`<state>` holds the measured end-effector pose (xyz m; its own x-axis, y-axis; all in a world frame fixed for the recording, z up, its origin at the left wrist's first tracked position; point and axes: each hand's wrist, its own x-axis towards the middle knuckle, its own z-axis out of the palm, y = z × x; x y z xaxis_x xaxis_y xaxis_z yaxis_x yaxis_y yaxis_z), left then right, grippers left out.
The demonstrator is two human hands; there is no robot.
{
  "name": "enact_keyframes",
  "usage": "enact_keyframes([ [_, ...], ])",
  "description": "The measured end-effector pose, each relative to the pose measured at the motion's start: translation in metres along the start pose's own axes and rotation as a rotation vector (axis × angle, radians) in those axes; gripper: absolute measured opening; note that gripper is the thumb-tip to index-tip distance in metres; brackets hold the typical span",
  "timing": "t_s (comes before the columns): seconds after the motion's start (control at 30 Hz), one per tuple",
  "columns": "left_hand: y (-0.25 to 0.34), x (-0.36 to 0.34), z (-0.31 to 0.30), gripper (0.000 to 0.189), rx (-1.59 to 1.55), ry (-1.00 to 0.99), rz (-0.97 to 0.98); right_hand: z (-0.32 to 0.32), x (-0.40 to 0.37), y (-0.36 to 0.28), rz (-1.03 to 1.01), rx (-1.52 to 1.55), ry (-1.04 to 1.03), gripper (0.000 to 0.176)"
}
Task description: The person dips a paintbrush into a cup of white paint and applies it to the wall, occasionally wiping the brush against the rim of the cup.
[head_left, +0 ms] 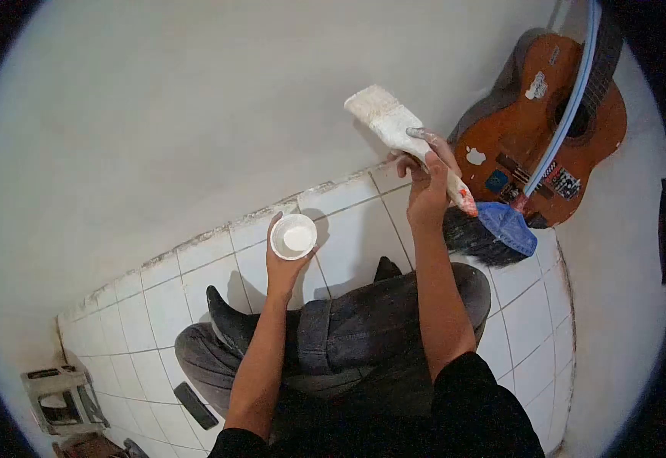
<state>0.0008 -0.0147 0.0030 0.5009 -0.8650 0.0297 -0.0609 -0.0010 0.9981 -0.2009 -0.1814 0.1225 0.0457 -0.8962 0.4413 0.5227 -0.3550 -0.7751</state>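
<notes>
My left hand [281,263] is wrapped round a small white cup [294,237], held over the floor tiles with its mouth facing up and white paint inside. In my right hand [431,179] is a wide paintbrush [394,126], gripped by its handle. White paint coats the brush's bristles and upper handle, and the handle's end shows red marks. The bristles point up and left, in front of the pale wall [196,114]. White smears mark the fingers of my right hand.
On the right, a stickered guitar [531,130] leans by the corner, with a blue broom [507,229] in front of it. A phone [196,405] lies on the white tiles [154,313] near my knee. A stool [62,397] stands at lower left.
</notes>
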Motion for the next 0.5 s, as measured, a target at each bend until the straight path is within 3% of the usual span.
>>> enact_keyframes([
  [0.2, 0.005, -0.002, 0.003, 0.101, 0.018, 0.000, 0.002, 0.005, 0.000, 0.004, -0.150, -0.128, 0.159, 0.038],
  [0.27, 0.001, -0.001, 0.002, 0.102, 0.065, -0.002, 0.040, 0.004, 0.003, 0.000, -0.152, -0.265, 0.082, 0.039],
  [0.5, -0.002, -0.001, 0.002, 0.102, 0.088, -0.021, 0.066, 0.009, 0.020, 0.001, -0.200, -0.287, 0.087, 0.033],
])
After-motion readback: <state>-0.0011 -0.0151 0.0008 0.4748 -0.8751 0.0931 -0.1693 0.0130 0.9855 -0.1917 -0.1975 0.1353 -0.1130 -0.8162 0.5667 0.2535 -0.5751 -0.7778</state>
